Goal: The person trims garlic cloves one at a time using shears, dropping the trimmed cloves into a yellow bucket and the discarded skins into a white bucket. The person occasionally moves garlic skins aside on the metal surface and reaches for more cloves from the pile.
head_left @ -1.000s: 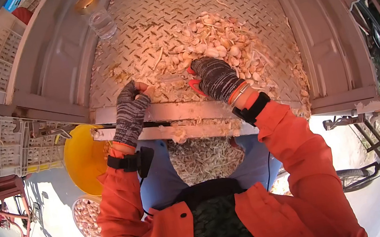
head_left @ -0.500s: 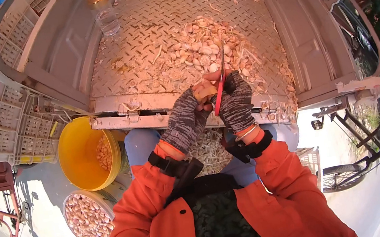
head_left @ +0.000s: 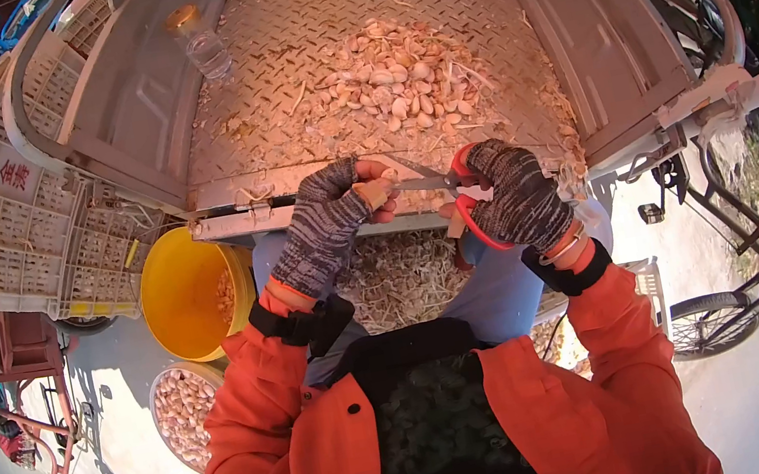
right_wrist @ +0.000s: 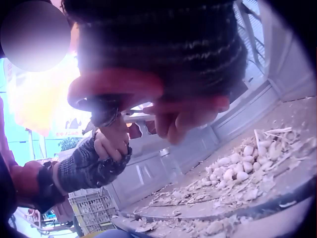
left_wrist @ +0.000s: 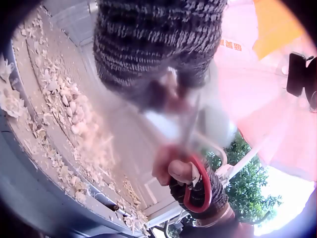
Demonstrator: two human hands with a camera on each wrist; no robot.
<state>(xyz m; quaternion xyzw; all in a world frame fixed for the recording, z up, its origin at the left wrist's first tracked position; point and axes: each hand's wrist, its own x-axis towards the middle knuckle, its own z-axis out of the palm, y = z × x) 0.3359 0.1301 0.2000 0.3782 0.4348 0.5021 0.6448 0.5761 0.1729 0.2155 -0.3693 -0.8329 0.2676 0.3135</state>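
Observation:
In the head view my left hand point(head_left: 326, 221), in a grey knit fingerless glove, pinches a small pale garlic clove point(head_left: 389, 175) at its fingertips. A tan wrap circles one of those fingers. My right hand point(head_left: 522, 193), gloved alike, grips red-handled scissors point(head_left: 437, 182) with fingers through the loops. Their blades stand apart and point left, with the tips close by the clove. Both hands are above the front edge of a metal truck bed point(head_left: 280, 133). Beyond them lies a heap of garlic cloves point(head_left: 403, 81). The left wrist view blurs the blades.
A glass jar point(head_left: 208, 54) with a gold lid stands by the bed's left wall. Lower left are a yellow bucket point(head_left: 178, 303) with some cloves and a tub of cloves point(head_left: 185, 413). Dry peelings point(head_left: 397, 279) lie between the knees. Plastic crates point(head_left: 24, 239) stand left.
The hands came from the bed near the heap, met over its front edge, then drew apart. The scissors have swung from pointing upward to pointing left toward the left hand.

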